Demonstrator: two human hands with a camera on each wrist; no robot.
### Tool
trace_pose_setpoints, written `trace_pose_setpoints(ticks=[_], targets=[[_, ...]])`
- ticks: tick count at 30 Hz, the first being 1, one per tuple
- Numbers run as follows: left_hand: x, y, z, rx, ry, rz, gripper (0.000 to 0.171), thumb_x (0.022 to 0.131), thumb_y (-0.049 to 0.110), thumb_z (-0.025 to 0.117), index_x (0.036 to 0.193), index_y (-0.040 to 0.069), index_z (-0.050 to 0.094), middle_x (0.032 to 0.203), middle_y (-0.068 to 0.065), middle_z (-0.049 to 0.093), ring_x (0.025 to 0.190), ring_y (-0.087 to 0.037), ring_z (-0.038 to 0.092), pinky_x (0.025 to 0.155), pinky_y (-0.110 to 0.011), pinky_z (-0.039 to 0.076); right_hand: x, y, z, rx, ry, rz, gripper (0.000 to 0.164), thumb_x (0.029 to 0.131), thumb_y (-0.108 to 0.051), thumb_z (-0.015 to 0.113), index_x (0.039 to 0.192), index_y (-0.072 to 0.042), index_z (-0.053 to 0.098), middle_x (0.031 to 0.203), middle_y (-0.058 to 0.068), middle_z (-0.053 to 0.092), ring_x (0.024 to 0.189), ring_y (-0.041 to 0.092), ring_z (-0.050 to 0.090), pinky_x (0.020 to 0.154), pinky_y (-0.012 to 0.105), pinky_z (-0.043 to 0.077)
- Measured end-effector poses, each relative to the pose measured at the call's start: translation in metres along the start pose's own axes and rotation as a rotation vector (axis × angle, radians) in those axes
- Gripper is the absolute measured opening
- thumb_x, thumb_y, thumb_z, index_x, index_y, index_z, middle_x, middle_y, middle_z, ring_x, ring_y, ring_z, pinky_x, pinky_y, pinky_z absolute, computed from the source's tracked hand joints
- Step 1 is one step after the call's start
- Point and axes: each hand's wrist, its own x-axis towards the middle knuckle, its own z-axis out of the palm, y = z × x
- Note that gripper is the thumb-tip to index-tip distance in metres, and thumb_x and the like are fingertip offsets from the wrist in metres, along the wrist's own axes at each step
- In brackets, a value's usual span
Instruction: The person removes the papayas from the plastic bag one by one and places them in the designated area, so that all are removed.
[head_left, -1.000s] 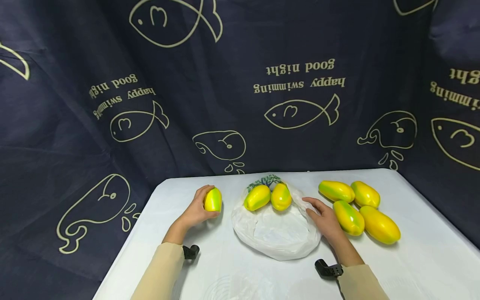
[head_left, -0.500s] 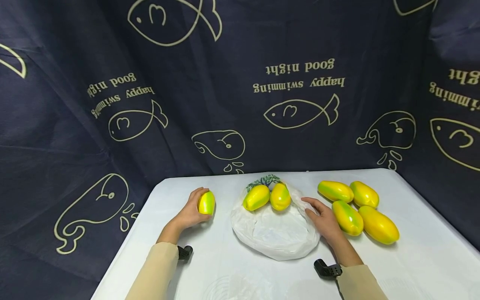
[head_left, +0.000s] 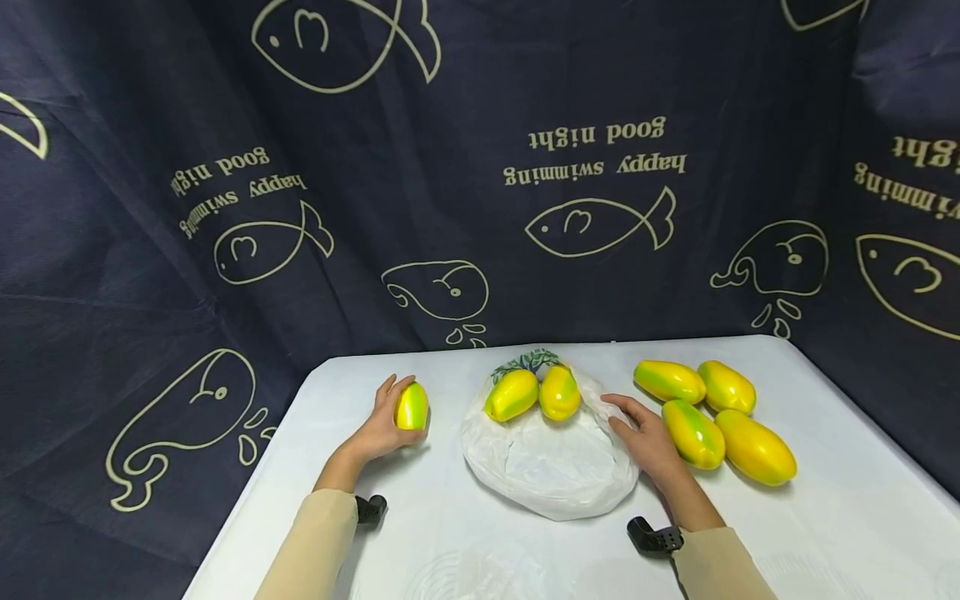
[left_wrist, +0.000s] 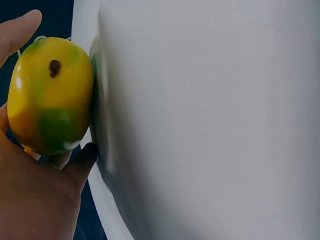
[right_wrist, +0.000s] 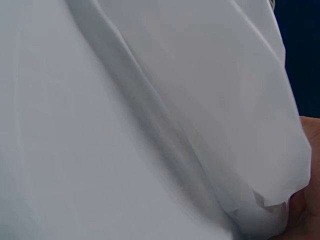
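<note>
My left hand [head_left: 384, 427] stands around a yellow-green papaya [head_left: 412, 407] at the left of the table. In the left wrist view the thumb [left_wrist: 20, 35] is apart from the papaya [left_wrist: 52, 95], and the fingers lie loosely on its other side. The fruit appears to be at the table surface. My right hand [head_left: 651, 442] grips the right rim of a white plastic bag [head_left: 558, 487]. The right wrist view shows the bag [right_wrist: 225, 100] large, with only part of the hand visible. A papaya [head_left: 512, 396] and another papaya [head_left: 559, 393] lie on the bag's far part.
Several more papayas [head_left: 693, 433] lie grouped to the right of my right hand. The white table [head_left: 420, 533] carries everything. A dark blue curtain [head_left: 450, 200] with fish drawings hangs behind it and at the sides.
My left hand has moved left with the papaya, away from the bag, then stopped; its fingers have since spread and lifted slightly. My right hand has stayed at the bag's rim.
</note>
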Motion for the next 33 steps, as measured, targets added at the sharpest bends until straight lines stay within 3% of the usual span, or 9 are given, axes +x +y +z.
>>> trace_pose_setpoints(ticks=[17,21,26,33], targets=[[0.001,0.001,0.001,-0.058,0.054,-0.068,0.109,0.079,0.027,0.081,0.16,0.023,0.008,0.165,-0.016,0.002,0.144,-0.043,0.032,0.115,-0.063,0.033,0.001,0.0,0.0,-0.025,-0.005,0.0,0.04,0.102,-0.018,0.053,0.142,-0.017,0.054,0.156,0.014,0.044,0.151,0.035,0.03,0.124,0.056,0.024],[0.002,0.003,0.0,-0.053,0.074,-0.074,0.105,0.082,0.032,0.078,0.16,0.023,0.008,0.166,-0.016,-0.001,0.148,-0.043,0.025,0.117,-0.064,0.03,0.002,0.001,-0.001,-0.02,-0.004,-0.012,0.04,0.102,-0.018,0.053,0.141,-0.017,0.054,0.156,0.013,0.044,0.151,0.034,0.031,0.124,0.056,0.024],[0.002,0.012,0.0,0.008,0.154,-0.082,0.098,0.086,0.041,0.072,0.16,0.015,0.013,0.166,-0.019,0.0,0.153,-0.046,0.01,0.119,-0.068,0.022,0.004,0.001,-0.001,-0.008,-0.013,-0.002,0.04,0.101,-0.019,0.053,0.142,-0.018,0.054,0.157,0.013,0.043,0.152,0.035,0.029,0.124,0.057,0.023],[0.006,0.036,0.007,0.079,0.232,-0.022,0.093,0.089,0.047,0.069,0.158,0.011,0.021,0.166,-0.02,0.012,0.153,-0.042,0.016,0.121,-0.062,0.025,0.003,0.004,0.0,-0.026,-0.016,0.006,0.04,0.101,-0.019,0.052,0.142,-0.018,0.054,0.158,0.013,0.042,0.152,0.036,0.028,0.123,0.058,0.023]])
